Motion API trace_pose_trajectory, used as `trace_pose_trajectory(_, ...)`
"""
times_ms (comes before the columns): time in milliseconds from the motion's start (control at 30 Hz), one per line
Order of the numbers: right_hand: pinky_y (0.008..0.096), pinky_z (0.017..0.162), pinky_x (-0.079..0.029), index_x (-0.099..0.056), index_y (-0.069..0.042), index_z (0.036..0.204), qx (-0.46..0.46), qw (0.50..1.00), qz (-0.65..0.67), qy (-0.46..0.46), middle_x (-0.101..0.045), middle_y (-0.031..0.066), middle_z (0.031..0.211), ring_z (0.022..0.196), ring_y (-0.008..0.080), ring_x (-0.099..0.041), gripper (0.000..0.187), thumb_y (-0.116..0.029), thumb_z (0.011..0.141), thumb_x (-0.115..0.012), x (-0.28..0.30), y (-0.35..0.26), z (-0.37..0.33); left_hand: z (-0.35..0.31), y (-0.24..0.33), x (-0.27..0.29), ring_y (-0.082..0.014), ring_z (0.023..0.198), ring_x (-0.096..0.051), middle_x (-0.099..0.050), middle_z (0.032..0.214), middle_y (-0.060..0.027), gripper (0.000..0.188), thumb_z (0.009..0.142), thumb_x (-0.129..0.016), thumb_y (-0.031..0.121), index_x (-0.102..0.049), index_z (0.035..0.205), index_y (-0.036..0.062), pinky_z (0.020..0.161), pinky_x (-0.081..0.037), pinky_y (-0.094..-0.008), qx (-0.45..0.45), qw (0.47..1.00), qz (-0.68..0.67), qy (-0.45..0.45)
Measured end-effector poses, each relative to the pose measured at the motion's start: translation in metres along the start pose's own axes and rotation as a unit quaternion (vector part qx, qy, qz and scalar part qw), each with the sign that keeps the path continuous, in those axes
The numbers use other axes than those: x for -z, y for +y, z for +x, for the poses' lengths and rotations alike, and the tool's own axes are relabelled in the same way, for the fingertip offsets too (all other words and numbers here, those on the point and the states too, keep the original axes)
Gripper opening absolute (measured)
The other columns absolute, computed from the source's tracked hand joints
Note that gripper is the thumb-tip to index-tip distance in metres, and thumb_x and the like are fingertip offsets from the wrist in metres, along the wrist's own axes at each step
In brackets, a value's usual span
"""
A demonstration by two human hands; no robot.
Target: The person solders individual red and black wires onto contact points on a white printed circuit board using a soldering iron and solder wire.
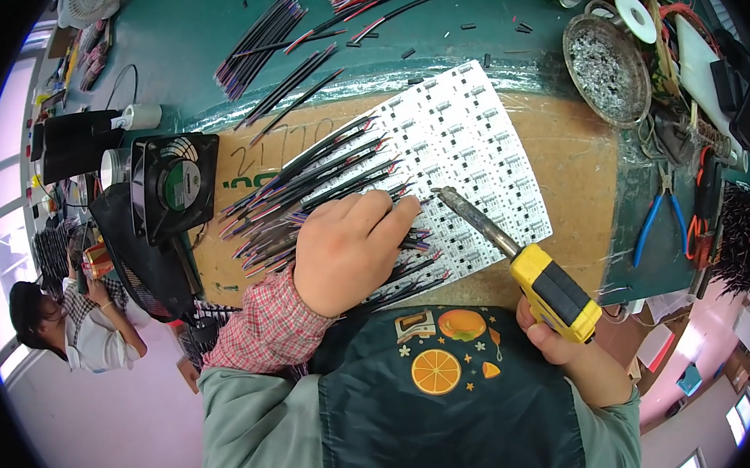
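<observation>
My right hand (549, 337) is closed around the lower end of a yellow and black soldering iron (555, 293). The iron's dark tip points up and left, over a white circuit board sheet (474, 153) patterned with rows of small black parts. Across the left part of the sheet lie several black wires (335, 154) with red and white ends, in rows. My left hand (350, 249) rests over these wires, its fingers curled and pinching a wire close to the iron's tip. The hand itself covers most of that wire and part of the sheet.
A black fan (176, 187) stands left of the brown board (576, 185). More wire bundles (262, 46) lie at the back. On the right are a round pan of metal bits (607, 70), blue-handled pliers (661, 218) and a white spool (634, 14). Another person (94, 323) sits at left.
</observation>
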State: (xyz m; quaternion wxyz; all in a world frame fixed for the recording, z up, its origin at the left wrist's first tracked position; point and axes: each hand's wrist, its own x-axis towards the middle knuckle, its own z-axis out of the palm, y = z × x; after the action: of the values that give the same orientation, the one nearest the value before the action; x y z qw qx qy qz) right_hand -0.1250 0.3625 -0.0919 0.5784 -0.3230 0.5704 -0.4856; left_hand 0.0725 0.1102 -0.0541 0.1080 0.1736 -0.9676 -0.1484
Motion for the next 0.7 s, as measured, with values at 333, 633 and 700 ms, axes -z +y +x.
trace_pose_trajectory(333, 0.0327, 0.063, -0.046, -0.058, -0.003, 0.088, -0.015, 0.999, 0.029, 0.010, -0.057, 0.0082, 0.079, 0.067, 0.0227, -0.056, 0.020, -0.015, 0.079, -0.071, -0.002, -0.006, 0.003, 0.001, 0.005, 0.001, -0.0225, 0.069, -0.059, -0.055, 0.081, -0.0042, 0.044, 0.061, -0.068, 0.004, -0.067, 0.105, 0.0079, 0.060, -0.047, -0.0349, 0.021, 1.000, 0.009, -0.006)
trace_pose_trajectory(633, 0.0316, 0.069, -0.048, -0.057, 0.000, 0.101, -0.011, 1.000, 0.014, 0.012, -0.060, 0.0068, 0.084, 0.072, 0.0186, -0.058, 0.028, -0.013, 0.081, -0.071, -0.001, 0.007, -0.002, 0.000, 0.006, 0.000, -0.0219, 0.069, -0.059, -0.052, 0.078, -0.0037, 0.043, 0.060, -0.070, 0.005, -0.066, 0.103, 0.0089, 0.060, -0.047, -0.0344, 0.035, 0.999, 0.014, -0.011)
trace_pose_trajectory(700, 0.0318, 0.069, -0.048, -0.058, -0.001, 0.099, -0.019, 1.000, 0.009, 0.010, -0.060, 0.0073, 0.083, 0.072, 0.0192, -0.058, 0.026, -0.013, 0.081, -0.072, 0.000, 0.006, -0.002, 0.001, 0.007, 0.000, -0.0218, 0.070, -0.059, -0.052, 0.078, -0.0037, 0.043, 0.060, -0.070, 0.006, -0.066, 0.103, 0.0089, 0.060, -0.047, -0.0343, 0.036, 0.999, 0.016, -0.012)
